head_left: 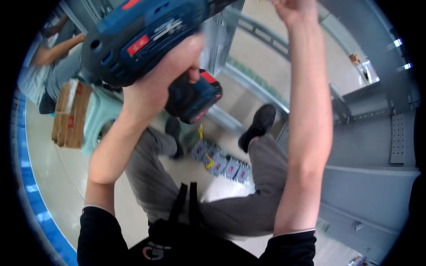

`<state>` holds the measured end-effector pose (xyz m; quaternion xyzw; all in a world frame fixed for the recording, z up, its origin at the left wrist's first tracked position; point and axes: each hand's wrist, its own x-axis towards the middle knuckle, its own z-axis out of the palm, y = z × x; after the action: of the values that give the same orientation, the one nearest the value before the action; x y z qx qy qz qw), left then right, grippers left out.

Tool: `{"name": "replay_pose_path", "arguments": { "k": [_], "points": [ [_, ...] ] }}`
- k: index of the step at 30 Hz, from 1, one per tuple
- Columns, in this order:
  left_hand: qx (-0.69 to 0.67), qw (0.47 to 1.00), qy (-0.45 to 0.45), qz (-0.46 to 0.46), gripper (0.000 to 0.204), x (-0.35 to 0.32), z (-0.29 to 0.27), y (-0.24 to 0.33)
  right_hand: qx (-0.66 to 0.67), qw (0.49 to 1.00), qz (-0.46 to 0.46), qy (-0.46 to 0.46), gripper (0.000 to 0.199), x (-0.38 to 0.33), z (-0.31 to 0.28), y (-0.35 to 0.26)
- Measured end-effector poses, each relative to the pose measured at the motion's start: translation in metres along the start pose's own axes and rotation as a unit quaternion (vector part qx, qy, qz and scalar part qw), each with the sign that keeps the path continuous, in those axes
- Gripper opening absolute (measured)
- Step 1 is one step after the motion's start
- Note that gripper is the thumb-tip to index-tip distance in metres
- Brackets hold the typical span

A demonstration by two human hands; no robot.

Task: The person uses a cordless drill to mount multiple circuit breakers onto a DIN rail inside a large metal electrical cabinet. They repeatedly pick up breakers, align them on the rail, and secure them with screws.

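My left hand (162, 75) is wrapped round the handle of a blue and black cordless drill (137, 40), raised close in front of me. The drill's battery pack (197, 97) hangs below my fist, and its front end points toward the upper right, running out of the picture. At the top edge is my right hand (296, 9), with the arm stretched far up. Its fingers are mostly cut off there, so what they touch or hold is hidden. Grey metal frame rails (259, 33) lie near it.
Several grey box-shaped parts (217, 164) with red marks lie on the floor between my feet. To the left are a pale green stool (100, 115), a cardboard box (71, 113) and another seated person (55, 57). Grey metal cabinet panels (368, 190) stand close on the right.
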<state>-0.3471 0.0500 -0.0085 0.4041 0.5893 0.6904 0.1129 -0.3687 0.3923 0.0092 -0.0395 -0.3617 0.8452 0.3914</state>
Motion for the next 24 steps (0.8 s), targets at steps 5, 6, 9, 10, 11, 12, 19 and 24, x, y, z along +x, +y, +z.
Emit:
{"name": "replay_pose_path", "arguments": {
  "k": [5, 6, 9, 10, 11, 12, 19, 24],
  "points": [
    [-0.093, 0.987, 0.014, -0.129, 0.024, -0.036, -0.037, -0.109, -0.230, 0.971, -0.040, 0.059, 0.029, -0.059, 0.004, 0.039],
    [-0.100, 0.982, 0.012, -0.160, 0.024, -0.038, -0.041, -0.124, -0.260, 0.964, -0.033, 0.049, 0.030, -0.070, -0.006, 0.046],
    [-0.107, 0.972, 0.025, -0.209, 0.022, -0.054, -0.051, -0.153, -0.312, 0.943, -0.089, 0.067, 0.029, -0.122, -0.032, 0.086],
    [-0.104, 0.971, 0.033, -0.212, 0.021, -0.055, -0.055, -0.161, -0.298, 0.946, -0.098, 0.083, 0.027, -0.139, -0.048, 0.106],
    [-0.101, 0.969, 0.057, -0.220, 0.021, -0.060, -0.056, -0.163, -0.234, 0.957, -0.078, 0.152, 0.029, -0.163, -0.058, 0.131],
    [-0.092, 0.965, 0.055, -0.238, 0.018, -0.061, -0.061, -0.160, -0.191, 0.960, -0.066, 0.195, 0.030, -0.189, -0.074, 0.155],
    [0.042, 0.959, 0.057, -0.273, 0.014, -0.059, -0.086, -0.159, -0.084, 0.866, 0.307, 0.386, 0.024, -0.378, -0.269, 0.369],
    [0.012, 0.944, 0.123, -0.306, 0.019, -0.057, -0.091, -0.157, -0.081, 0.584, 0.573, 0.569, 0.057, -0.476, -0.306, 0.421]
  ]
}}
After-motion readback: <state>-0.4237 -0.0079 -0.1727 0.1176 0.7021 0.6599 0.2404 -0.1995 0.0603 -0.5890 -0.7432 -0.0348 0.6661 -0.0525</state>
